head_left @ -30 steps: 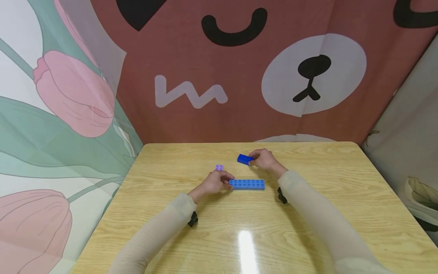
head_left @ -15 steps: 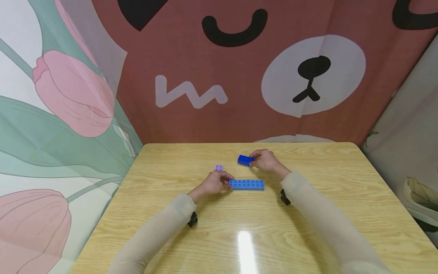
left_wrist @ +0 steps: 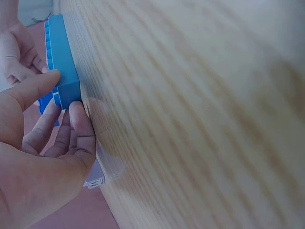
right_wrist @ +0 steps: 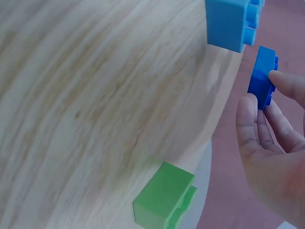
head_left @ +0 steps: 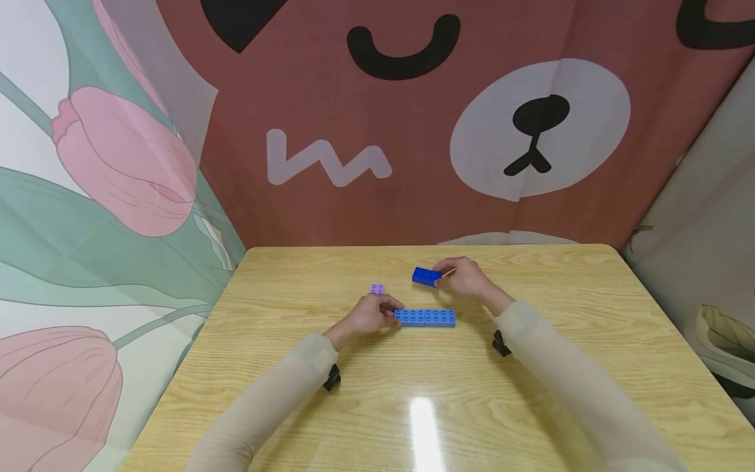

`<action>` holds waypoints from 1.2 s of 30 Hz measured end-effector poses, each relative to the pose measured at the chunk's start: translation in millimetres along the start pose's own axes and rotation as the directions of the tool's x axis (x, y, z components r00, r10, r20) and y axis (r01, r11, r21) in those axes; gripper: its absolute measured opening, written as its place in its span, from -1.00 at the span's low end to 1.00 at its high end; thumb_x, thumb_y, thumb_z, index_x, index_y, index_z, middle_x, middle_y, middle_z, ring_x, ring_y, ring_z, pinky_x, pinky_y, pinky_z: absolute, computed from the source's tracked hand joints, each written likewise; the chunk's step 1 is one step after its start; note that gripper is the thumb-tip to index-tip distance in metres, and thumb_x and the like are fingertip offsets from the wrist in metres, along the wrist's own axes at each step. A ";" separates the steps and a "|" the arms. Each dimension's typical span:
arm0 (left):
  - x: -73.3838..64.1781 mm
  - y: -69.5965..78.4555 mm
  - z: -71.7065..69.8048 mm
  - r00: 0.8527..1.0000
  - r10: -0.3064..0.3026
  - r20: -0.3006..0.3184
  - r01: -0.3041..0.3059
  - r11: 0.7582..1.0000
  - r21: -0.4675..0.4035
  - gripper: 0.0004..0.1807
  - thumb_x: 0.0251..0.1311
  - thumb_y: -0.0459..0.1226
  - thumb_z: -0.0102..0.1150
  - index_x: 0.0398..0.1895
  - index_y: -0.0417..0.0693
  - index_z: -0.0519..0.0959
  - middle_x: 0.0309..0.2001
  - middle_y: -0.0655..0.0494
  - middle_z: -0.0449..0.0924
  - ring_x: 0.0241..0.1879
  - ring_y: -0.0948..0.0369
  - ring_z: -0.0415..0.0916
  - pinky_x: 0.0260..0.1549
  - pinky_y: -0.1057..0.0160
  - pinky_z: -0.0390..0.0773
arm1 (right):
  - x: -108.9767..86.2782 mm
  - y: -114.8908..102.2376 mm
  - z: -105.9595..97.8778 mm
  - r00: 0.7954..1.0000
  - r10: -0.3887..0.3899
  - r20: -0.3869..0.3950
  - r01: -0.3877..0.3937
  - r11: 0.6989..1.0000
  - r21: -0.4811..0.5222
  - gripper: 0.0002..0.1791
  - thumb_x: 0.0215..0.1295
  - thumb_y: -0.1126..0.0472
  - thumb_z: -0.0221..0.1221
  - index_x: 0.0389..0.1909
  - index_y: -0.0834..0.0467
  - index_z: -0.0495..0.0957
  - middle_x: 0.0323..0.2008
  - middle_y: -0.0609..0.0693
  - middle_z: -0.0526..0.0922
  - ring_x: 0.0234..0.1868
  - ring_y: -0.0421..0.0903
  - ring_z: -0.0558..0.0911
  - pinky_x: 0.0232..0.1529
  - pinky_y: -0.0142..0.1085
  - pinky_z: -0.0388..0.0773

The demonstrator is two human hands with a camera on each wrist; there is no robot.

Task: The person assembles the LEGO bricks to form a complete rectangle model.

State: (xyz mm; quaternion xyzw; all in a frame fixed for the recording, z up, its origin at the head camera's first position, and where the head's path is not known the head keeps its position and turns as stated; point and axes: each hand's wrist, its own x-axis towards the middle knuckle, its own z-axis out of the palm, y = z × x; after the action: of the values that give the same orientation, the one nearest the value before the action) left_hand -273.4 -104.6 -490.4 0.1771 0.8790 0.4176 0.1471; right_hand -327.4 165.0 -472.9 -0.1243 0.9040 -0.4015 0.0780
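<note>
Two hands in play! The left hand (head_left: pixel 367 313), near a purple brick (head_left: pixel 377 288), pinches the left end of a light-blue block (head_left: pixel 427 318) on the table (head_left: pixel 295 282); farther back, a dark-blue brick (head_left: pixel 424 276), pinched by the right hand (head_left: pixel 468 276); only the right wrist view clearly reveals a green brick (right_wrist: pixel 159 198)!

Left sleeve (head_left: pixel 268 400) and right sleeve (head_left: pixel 580 387) are long, plain, pale beige. Small angular black block (head_left: pixel 332 378) sits at each cuff (head_left: pixel 321 354). Left hand (head_left: pixel 367 314) and right hand (head_left: pixel 466 276) are bare.
</note>
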 end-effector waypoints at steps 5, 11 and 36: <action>0.5 0.2 0.0 1.000 0.000 -0.002 0.000 1.000 0.004 -0.71 0.18 -0.38 0.47 -0.01 -0.09 0.72 -0.21 0.19 0.62 -0.23 0.26 0.51 -0.29 0.33 0.54 | -8.6 -4.1 -4.5 0.999 -0.030 -0.010 0.030 0.999 -0.009 -0.62 0.32 0.21 0.37 0.14 0.18 0.66 0.05 0.15 0.66 -0.01 0.08 0.66 -0.08 -0.07 0.62; 0.8 0.0 0.0 1.000 -0.006 0.001 0.006 1.000 -0.001 -0.71 0.19 -0.38 0.47 -0.02 -0.09 0.72 -0.20 0.18 0.62 -0.22 0.25 0.51 -0.28 0.31 0.55 | -18.9 -5.1 -8.4 0.997 -0.080 0.003 0.080 0.997 -0.010 -0.64 0.31 0.25 0.37 0.10 0.22 0.67 0.02 0.15 0.67 -0.04 0.09 0.67 -0.10 -0.07 0.63; 1.4 0.6 0.8 1.000 -0.003 0.002 0.003 1.000 0.020 -0.71 0.21 -0.38 0.45 0.01 -0.09 0.72 -0.18 0.17 0.63 -0.22 0.24 0.50 -0.28 0.33 0.53 | -50.3 -12.5 -6.0 0.989 -0.107 0.098 0.104 0.994 0.034 -0.68 0.29 0.23 0.40 0.05 0.15 0.69 -0.13 -0.01 0.69 -0.20 -0.08 0.67 -0.24 -0.17 0.62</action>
State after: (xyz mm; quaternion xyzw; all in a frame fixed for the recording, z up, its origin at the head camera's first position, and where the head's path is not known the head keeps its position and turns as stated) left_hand -274.1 -103.1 -490.6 0.1777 0.8832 0.4082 0.1470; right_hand -278.7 175.6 -457.6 -0.1909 0.8853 -0.4113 0.1034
